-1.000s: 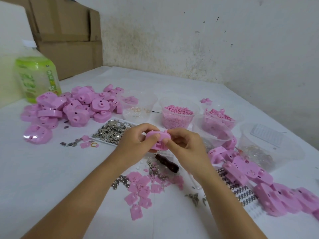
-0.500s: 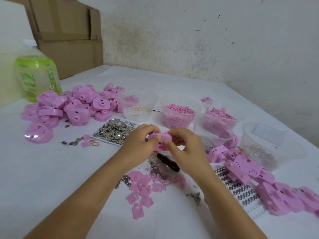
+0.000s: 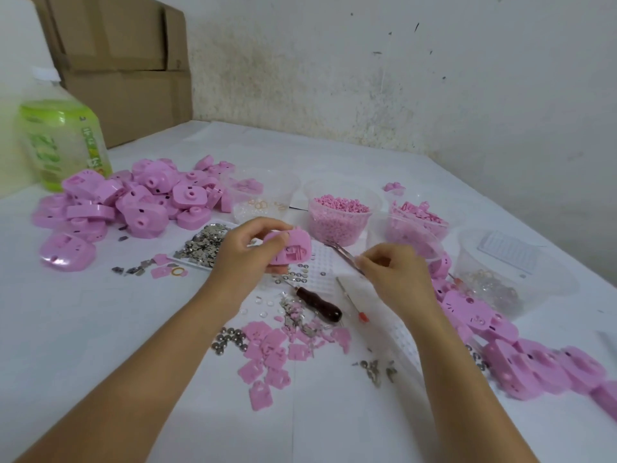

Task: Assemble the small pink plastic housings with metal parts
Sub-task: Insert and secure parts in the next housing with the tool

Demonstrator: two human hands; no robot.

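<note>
Pink housing (image 3: pixel 296 249) gripped by left hand (image 3: pixel 245 259) alone, right hand (image 3: pixel 392 274) withdrawn, pinching tweezers (image 3: pixel 341 254)

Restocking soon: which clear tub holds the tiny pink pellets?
The second tub from the left, heaped full; its left neighbour holds rings, its right neighbour larger pink pieces.

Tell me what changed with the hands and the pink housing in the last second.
The right hand let go of the pink housing, moved away to the right and now pinches metal tweezers. The left hand still grips the housing alone. The housing piles, tubs and wooden-handled tool lie as before.
</note>
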